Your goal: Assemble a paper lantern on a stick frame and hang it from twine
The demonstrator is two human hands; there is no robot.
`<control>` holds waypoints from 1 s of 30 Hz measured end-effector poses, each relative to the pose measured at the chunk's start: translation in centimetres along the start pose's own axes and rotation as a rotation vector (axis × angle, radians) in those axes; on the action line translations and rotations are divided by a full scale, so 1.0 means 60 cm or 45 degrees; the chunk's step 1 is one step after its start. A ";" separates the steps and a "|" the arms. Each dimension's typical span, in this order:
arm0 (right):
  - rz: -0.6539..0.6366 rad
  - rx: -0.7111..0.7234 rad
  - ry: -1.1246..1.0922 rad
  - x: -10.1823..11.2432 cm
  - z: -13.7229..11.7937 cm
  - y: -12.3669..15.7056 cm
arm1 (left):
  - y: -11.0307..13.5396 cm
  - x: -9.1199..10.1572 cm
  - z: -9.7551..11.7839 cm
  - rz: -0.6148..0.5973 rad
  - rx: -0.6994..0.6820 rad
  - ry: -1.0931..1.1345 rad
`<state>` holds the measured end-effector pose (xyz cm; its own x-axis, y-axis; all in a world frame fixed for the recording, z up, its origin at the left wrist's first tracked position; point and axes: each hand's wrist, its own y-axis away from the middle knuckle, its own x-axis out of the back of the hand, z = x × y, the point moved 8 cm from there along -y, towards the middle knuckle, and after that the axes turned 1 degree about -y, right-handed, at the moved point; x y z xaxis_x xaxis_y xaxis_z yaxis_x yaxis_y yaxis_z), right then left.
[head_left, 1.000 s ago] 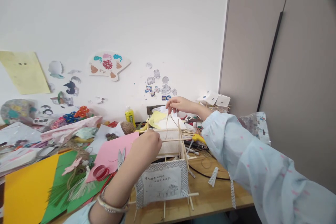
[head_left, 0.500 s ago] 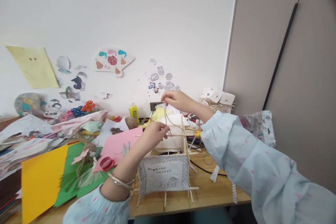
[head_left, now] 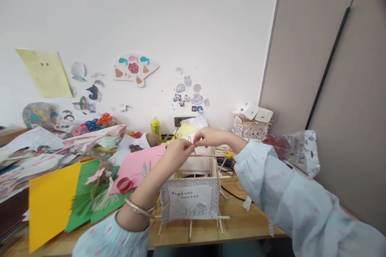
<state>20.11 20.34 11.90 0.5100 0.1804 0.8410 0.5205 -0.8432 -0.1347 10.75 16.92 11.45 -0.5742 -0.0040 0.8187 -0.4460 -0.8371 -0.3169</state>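
A small lantern frame (head_left: pixel 189 202) of thin wooden sticks stands on the wooden table (head_left: pixel 241 225), its front panel a white paper with a drawing and a patterned border. My left hand (head_left: pixel 176 153) and my right hand (head_left: pixel 208 136) meet just above the frame's top stick, fingertips pinched together on a thin brown twine that is barely visible between them. A bracelet sits on my left wrist. Both sleeves are pale blue.
Coloured sheets lie to the left: yellow (head_left: pixel 50 200), green (head_left: pixel 81 204) and pink (head_left: pixel 135 164), with a red tape roll (head_left: pixel 124 185) and scissors (head_left: pixel 146 168). A glue bottle (head_left: pixel 155 127) and a twine ball (head_left: pixel 153 139) stand by the wall. A plastic bag (head_left: pixel 294 148) lies at right.
My right hand came down from above the frame to meet my left hand at the top stick, shortening the raised twine loop. The view drifted slightly right.
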 end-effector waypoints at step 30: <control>0.178 0.095 -0.795 -0.048 0.039 0.006 | 0.001 -0.050 -0.028 -0.210 0.378 0.481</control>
<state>20.43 20.69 8.22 0.8675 0.3509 0.3525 0.4547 -0.8468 -0.2761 11.32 17.82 8.19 -0.7453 0.2931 0.5989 -0.3682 -0.9297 -0.0032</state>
